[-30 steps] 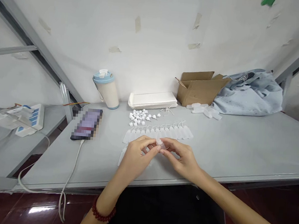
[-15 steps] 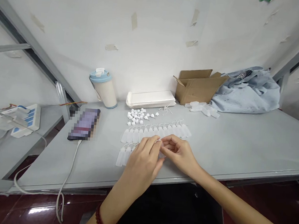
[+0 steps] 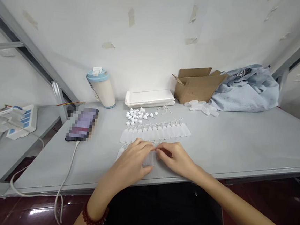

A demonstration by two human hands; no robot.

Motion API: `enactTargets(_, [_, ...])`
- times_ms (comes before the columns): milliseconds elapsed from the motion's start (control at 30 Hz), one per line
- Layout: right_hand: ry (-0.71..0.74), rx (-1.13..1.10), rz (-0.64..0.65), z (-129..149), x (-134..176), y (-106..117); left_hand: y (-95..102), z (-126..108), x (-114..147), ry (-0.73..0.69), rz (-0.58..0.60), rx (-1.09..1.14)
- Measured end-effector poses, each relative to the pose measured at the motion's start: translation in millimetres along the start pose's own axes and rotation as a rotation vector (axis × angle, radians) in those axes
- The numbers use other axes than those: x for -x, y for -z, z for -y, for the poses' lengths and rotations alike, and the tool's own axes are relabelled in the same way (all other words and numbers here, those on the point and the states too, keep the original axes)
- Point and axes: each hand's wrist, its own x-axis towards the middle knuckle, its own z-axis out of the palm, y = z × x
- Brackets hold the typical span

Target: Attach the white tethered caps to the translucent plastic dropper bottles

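My left hand (image 3: 131, 163) lies curved over the front row of small translucent bottles, its thumb held apart from its fingers. One translucent bottle (image 3: 150, 158) shows in the gap between that thumb and the fingers. My right hand (image 3: 176, 157) is closed in a pinch beside it, at the bottle's top end where a thin white string shows. The two hands' fingertips nearly meet and partly hide the bottle's neck. Behind them runs a second row of translucent bottles (image 3: 156, 131) with white strings. My left palm covers much of the front row.
Small white caps (image 3: 135, 116) lie in a pile behind the rows. Farther back are a white flat box (image 3: 149, 98), an open cardboard box (image 3: 198, 88), loose translucent pieces (image 3: 203, 107) and a pale blue cloth bag (image 3: 246, 93). A tumbler (image 3: 102, 89) and charging phone (image 3: 82, 125) stand left.
Both hands have moved slightly left and down to the table with the bottle. My left thumb and fingers have spread wider, uncovering more of it. The camera view has shifted a little.
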Motion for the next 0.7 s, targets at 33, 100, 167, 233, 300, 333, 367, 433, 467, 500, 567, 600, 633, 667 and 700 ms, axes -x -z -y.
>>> enactTargets(33, [0.011, 0.031, -0.001, -0.1, 0.1, -0.4, -0.1, -0.3, -0.3, 0.009, 0.012, -0.011])
enactTargets(100, [0.019, 0.062, -0.002, -0.2, 0.3, -1.3, -0.8, -1.1, -1.0, 0.022, 0.022, -0.034])
enactTargets(167, [0.019, 0.072, -0.007, -0.2, 0.4, -2.0, -1.7, -1.6, -1.3, 0.028, 0.021, -0.053])
enactTargets(233, [0.024, 0.089, -0.016, -0.3, 0.2, -2.4, -2.1, -1.2, -1.2, 0.022, 0.013, -0.064])
enactTargets(300, [0.034, 0.104, -0.024, -0.7, 0.0, -2.5, -2.1, -0.3, -0.7, 0.013, 0.007, -0.070])
enactTargets(333, [0.041, 0.111, -0.026, -0.9, -0.2, -2.4, -2.0, 0.2, -0.3, 0.009, 0.008, -0.073])
enactTargets(367, [0.050, 0.115, -0.028, -1.1, -0.2, -2.2, -1.8, 0.6, 0.0, 0.004, 0.010, -0.076])
enactTargets(433, [0.063, 0.113, -0.025, -1.4, -0.3, -1.8, -1.5, 1.3, 0.7, -0.001, 0.010, -0.085])
enactTargets(467, [0.066, 0.108, -0.022, -1.6, -0.2, -1.5, -1.3, 1.5, 0.9, -0.001, 0.008, -0.090])
enactTargets(500, [0.068, 0.102, -0.019, -1.7, -0.1, -1.4, -1.2, 1.7, 1.0, 0.000, 0.006, -0.093])
enactTargets(567, [0.075, 0.092, -0.012, -2.1, 0.1, -1.3, -1.0, 2.5, 0.9, 0.004, 0.002, -0.096])
enactTargets(600, [0.080, 0.090, -0.011, -2.5, 0.2, -1.4, -1.0, 3.0, 0.8, 0.003, -0.001, -0.095])
enactTargets(633, [0.087, 0.088, -0.010, -3.0, 0.2, -1.6, -1.0, 3.5, 0.7, 0.001, -0.004, -0.094])
enactTargets(667, [0.093, 0.086, -0.008, -3.5, 0.2, -1.8, -1.0, 4.1, 0.6, 0.002, -0.007, -0.093])
enactTargets(700, [0.097, 0.082, -0.006, -3.9, 0.1, -2.0, -1.1, 4.7, 0.4, 0.003, -0.009, -0.091])
